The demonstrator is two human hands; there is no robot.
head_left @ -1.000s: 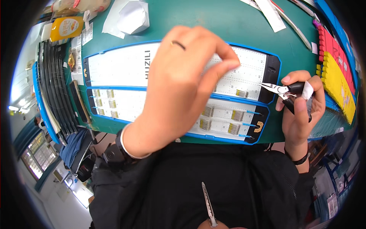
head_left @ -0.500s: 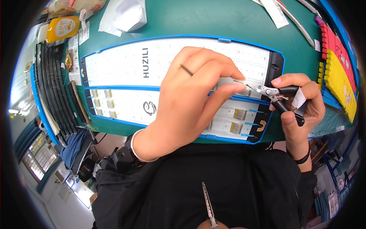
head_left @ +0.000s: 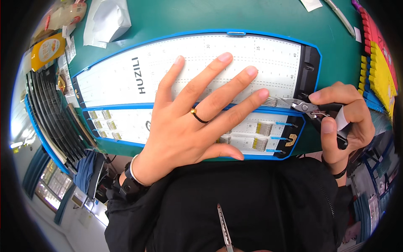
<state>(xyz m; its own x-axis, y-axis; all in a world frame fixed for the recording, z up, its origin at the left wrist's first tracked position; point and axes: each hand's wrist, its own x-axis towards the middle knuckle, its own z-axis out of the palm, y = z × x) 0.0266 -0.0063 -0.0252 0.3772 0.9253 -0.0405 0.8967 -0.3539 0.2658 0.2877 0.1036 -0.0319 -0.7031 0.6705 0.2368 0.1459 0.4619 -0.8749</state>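
A long flat case [head_left: 115,84] with a blue rim and white ruled panels lies open across the table. My left hand [head_left: 195,111] is spread flat over its middle, palm down, with nothing in the fingers. A dark band with a gold bead circles one finger. In my right hand [head_left: 352,111] is a pair of small pliers [head_left: 304,106] with black handles and a bit of white tape. Their tips point left over the case's right end, near the left forefinger and a small row of fine metal wires [head_left: 272,101]. Rows of wire-like pieces [head_left: 263,129] sit in the nearer panel with blue cords.
A green mat [head_left: 176,19] covers the table. Crumpled white paper [head_left: 110,21] lies at the far left. Dark curved strips [head_left: 46,113] and a yellow packet [head_left: 47,52] stand left. Red and yellow foam pieces [head_left: 380,75] lie right. A pen-like stick [head_left: 340,17] rests far right.
My left hand has gone from a pinch near the pliers' tips to spread flat over the case. My right hand still holds the pliers. The view has shifted slightly.
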